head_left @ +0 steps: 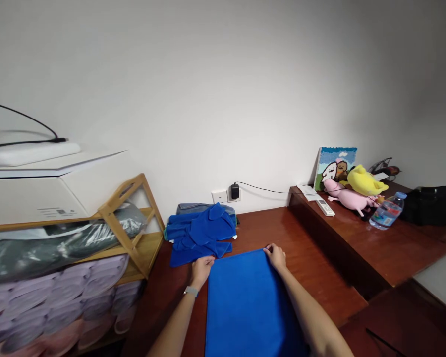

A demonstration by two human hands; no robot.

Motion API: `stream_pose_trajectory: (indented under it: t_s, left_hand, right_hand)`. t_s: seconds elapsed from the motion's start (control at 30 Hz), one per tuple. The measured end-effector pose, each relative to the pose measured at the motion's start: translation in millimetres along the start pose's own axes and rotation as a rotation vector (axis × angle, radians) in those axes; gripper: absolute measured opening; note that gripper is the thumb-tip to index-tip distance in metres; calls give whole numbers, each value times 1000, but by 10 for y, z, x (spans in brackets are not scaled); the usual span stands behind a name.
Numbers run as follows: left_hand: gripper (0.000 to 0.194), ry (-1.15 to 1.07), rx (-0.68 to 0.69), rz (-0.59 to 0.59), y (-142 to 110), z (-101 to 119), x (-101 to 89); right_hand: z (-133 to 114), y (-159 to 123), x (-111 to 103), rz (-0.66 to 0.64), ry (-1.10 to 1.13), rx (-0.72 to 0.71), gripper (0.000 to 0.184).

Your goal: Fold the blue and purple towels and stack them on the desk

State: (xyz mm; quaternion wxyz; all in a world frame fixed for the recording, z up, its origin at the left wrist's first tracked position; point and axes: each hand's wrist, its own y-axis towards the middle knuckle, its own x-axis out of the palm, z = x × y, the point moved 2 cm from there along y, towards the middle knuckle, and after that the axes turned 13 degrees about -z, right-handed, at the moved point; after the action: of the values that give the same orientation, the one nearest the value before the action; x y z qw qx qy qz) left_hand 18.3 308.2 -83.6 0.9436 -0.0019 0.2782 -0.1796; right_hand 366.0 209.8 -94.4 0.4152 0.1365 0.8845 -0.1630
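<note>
A blue cloth (245, 302) lies spread on the reddish-brown wooden table, its near end running out of view at the bottom. My left hand (202, 270), with a watch on the wrist, pinches its far left corner. At the far right corner, my right hand (275, 257) is closed on the cloth's edge. Just beyond my left hand sits a rumpled pile of blue cloths (204, 230), with a grey-blue folded fabric (193, 208) behind it.
Left stands a wooden rack (128, 233) with slippers (69, 307) and a white box (33, 196) on top. A black charger (235, 191) is plugged into the wall. On the raised right surface are a remote (325, 207), plush toys (351, 198) and a water bottle (387, 212).
</note>
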Motion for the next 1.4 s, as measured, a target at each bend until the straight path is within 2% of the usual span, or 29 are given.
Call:
stream_pose_trajectory:
  t_s: [0.2,0.33,0.4,0.47,0.53,0.57,0.63,0.7,0.77,0.87,1.03,1.17,1.27,1.33,1.4]
  left_hand:
    - [28,147,118,66,-44,-78,4]
    - [40,295,259,89,-221,6,134]
    - [41,362,343,52,-301,75,316]
    - [42,419,402,15,-353,121,526]
    - [46,457,419,4,-371,117,687]
    - [49,478,413,4,-369,94,734]
    - [52,560,379,-6,-348,17,761]
    - [56,687,337,-30,-318,-73,731]
    - [60,796,303,-49,-294,-146,689]
    - [64,840,283,-54,-270,-194,664]
    - [65,854,256,-78,-215,-179,679]
    - [62,859,281,-40,-187,-91,680]
    - [58,851,336,13,-208,37,754]
    - [55,843,370,32,-219,117,843]
    - [51,833,390,44,-213,153,927]
  right_hand:
    - [-40,-16,12,54,-93,18,28]
    - [-276,-174,50,100,-157,-70,31]
    - [-523,-313,225,75,-193,-229,33]
    - [-799,-467,502,-4,-231,-453,39]
    - [-999,-583,782,-102,-262,-600,49]
    - [-1046,-608,883,-141,-271,-610,52]
    - [-1021,-587,957,-188,-285,-540,57]
    - [-872,-495,864,-198,-312,-443,62]
    - [-658,-370,675,-202,-354,-351,67]
    - [-355,-200,406,-210,-395,-207,70]
    - [-158,-93,280,-229,-412,-179,71]
    - [-189,-94,241,-250,-424,-176,71]
    - [-352,-149,249,-206,-436,-174,70]
    - [-541,-231,345,-106,-422,-248,67]
    - [-734,-336,527,-76,-387,-391,63]
